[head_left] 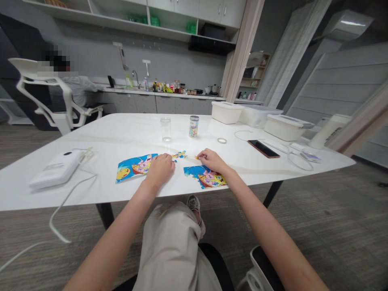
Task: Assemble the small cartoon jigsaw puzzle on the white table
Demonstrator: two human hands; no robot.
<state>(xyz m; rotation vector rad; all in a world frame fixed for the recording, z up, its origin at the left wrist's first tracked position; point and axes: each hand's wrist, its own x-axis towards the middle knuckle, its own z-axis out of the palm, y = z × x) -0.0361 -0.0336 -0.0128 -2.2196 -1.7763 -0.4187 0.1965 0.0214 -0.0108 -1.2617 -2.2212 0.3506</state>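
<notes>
My right hand (212,160) has its fingers pinched on a small yellow puzzle piece (197,157), just above the partly joined jigsaw puzzle (209,176). That puzzle shows cartoon figures on blue, has a jagged left side, and is partly covered by my right wrist. Palm down, my left hand (163,167) lies over the right end of a blue picture sheet (131,167) with a similar cartoon scene. Its fingers look loosely laid out, their tips partly hidden. Several loose puzzle pieces (181,154) lie in a small heap between my hands.
Behind the pieces stand a clear jar (165,130) and a printed canister (194,127), with a ring-shaped lid (222,140) nearby. A phone (263,148), cables and white bins (226,113) occupy the right. A white device (57,169) lies left. Beyond, a person sits on a chair (65,91).
</notes>
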